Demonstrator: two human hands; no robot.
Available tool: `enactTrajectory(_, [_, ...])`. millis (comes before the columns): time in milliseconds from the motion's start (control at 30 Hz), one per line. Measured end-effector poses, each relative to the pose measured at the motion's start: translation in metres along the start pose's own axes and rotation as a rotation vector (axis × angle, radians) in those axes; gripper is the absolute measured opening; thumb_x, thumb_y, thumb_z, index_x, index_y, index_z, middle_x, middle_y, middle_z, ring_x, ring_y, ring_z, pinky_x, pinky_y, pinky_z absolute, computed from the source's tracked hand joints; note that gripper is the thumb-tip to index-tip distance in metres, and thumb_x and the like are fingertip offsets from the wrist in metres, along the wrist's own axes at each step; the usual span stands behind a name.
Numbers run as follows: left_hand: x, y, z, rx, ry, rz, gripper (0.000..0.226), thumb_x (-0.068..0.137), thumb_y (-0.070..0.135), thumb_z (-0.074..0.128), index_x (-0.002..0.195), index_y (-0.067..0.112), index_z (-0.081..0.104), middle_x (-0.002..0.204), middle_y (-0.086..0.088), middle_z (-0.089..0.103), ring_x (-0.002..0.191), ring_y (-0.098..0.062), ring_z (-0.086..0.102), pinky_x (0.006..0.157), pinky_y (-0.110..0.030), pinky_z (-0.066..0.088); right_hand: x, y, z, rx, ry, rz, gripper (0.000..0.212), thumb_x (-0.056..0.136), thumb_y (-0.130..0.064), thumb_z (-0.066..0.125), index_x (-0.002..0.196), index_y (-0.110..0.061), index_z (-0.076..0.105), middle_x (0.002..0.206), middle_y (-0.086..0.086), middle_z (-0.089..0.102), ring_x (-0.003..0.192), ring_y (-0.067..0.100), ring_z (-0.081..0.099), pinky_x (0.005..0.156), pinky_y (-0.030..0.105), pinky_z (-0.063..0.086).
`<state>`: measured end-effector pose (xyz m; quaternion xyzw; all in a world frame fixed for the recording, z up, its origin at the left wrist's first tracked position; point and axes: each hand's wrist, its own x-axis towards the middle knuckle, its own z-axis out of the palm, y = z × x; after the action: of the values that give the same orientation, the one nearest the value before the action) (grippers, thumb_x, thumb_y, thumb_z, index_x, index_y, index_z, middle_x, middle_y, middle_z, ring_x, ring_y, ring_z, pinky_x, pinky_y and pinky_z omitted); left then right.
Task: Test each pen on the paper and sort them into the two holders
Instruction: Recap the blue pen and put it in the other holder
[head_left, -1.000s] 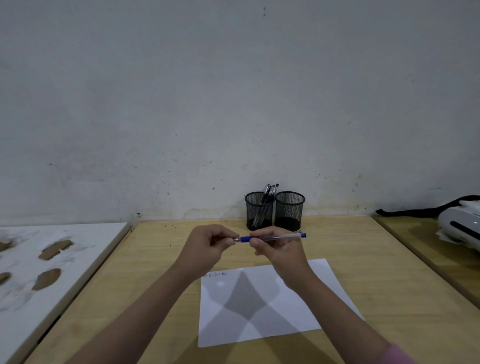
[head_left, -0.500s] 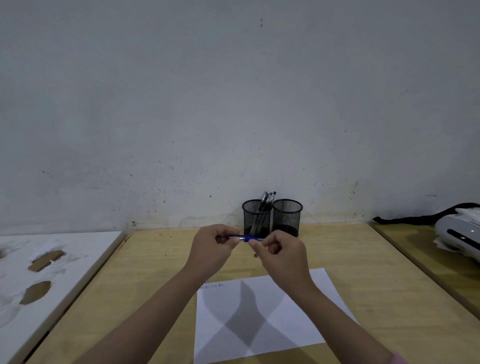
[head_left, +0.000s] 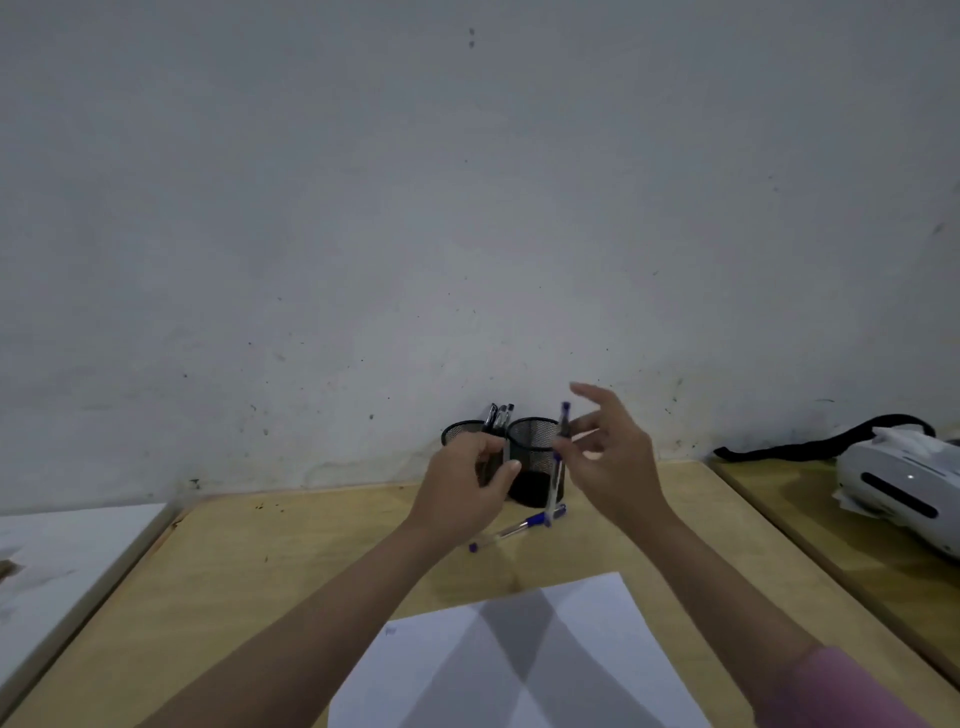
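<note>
Black mesh holders (head_left: 532, 447) behind both hands; pen (head_left: 557, 467) with clear barrel and blue ends at the right hand's (head_left: 613, 467) fingertips; another blue-and-clear pen (head_left: 514, 530) below the left hand (head_left: 462, 493); white paper (head_left: 519, 665) on tan wooden table (head_left: 260, 571); pink sleeve (head_left: 841, 691).

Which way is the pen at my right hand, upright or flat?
Upright: the blue pen stands nearly vertical at the right hand fingertips, beside the right holder rim. Another pen lies flat on the table.
</note>
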<state>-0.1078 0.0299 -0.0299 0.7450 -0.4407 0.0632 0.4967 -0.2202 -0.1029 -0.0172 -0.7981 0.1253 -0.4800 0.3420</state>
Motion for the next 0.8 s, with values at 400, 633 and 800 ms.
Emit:
enactTrajectory(400, [0.037,-0.056,0.054,0.649,-0.454,0.199,0.071,0.091,0.044,0.04,0.146,0.017,0.003,0.157,0.003,0.0,0.144,-0.014,0.0,0.116,-0.042,0.0,0.086,0.059,0.02,-0.079,0.147,0.071,0.022,0.084,-0.011,0.067,0.105,-0.01,0.059,0.069,0.0,0.063,0.056,0.003,0.062,0.053,0.008,0.046])
enactTrajectory(633, [0.035,-0.068,0.057,0.616,-0.426,0.244,0.073,0.09,0.043,0.044,0.146,0.019,0.003,0.157,0.006,-0.002,0.144,-0.011,-0.004,0.115,-0.04,-0.004,0.074,0.104,0.043,-0.226,-0.099,0.29,0.027,0.087,-0.023,0.064,0.111,-0.011,0.063,0.073,0.006,0.067,0.072,0.018,0.062,0.067,0.024,0.044])
enactTrajectory(800, [0.034,-0.067,0.058,0.612,-0.424,0.229,0.075,0.089,0.043,0.045,0.146,0.019,0.002,0.157,0.006,-0.001,0.144,-0.012,-0.003,0.113,-0.04,-0.006,0.062,0.112,0.035,-0.32,-0.031,0.251,0.038,0.087,-0.025,0.063,0.122,-0.011,0.058,0.104,0.011,0.064,0.096,0.026,0.06,0.08,0.039,0.053])
